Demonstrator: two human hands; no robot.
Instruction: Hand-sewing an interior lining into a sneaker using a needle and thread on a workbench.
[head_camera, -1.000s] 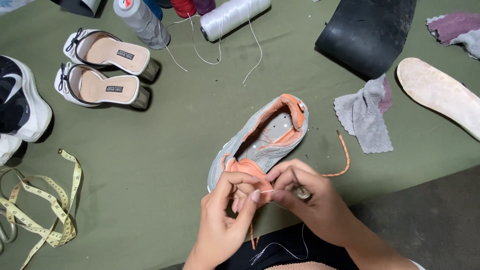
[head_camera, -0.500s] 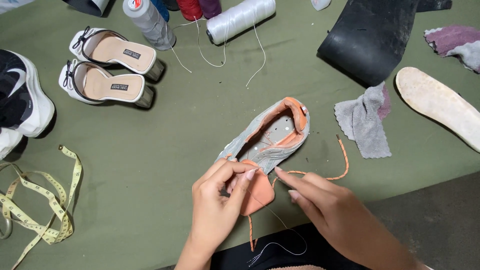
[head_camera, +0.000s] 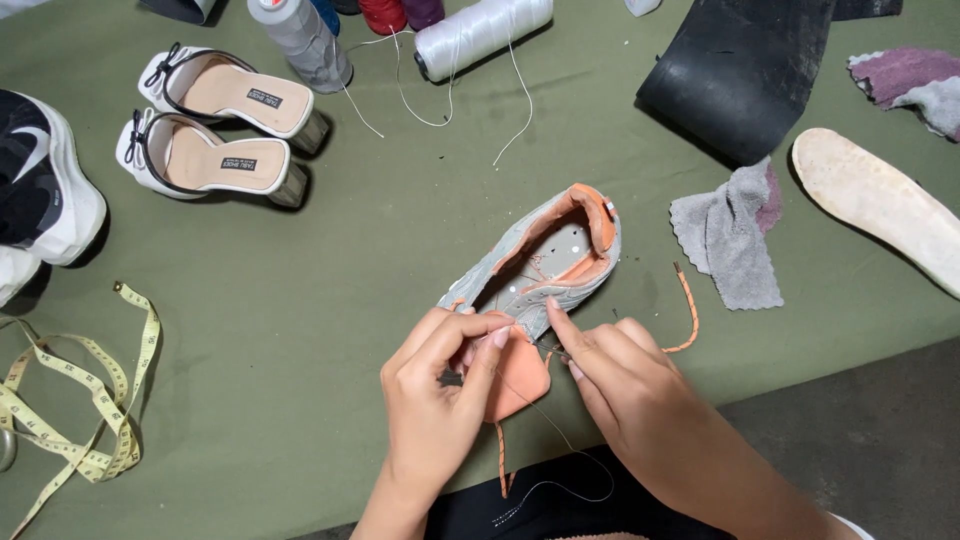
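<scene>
Head view. Stitching step, by my read: I'm sewing at the toe end of the shoe, grey knit with orange lining, lying on the green table just right of frame centre, heel pointing to upper right.

Left hand, lower centre: fingers closed narrow, pinching the orange tongue against the shoe's front edge. Thumb and forefinger sit right on the seam.

Right hand, lower centre-right, touching the left at the fingertips: fingers drawn together as if around a needle. Needle itself too small to make out, so I cannot tell for sure. A thin thread loops from the fingers down toward my lap at the bottom edge.

Shoe relative to hands: directly above both, toe under my fingertips, heel well clear. An orange lace curls beside the right hand, loose on the table.

Next move, as I judge it: a steady pinch with the left, a short controlled draw with the right, thread kept clear of the lace.

Around: grey rag to the right, pale insole at far right, black sheet upper right, white spool at top, pair of white heels upper left, yellow tape lower left.
</scene>
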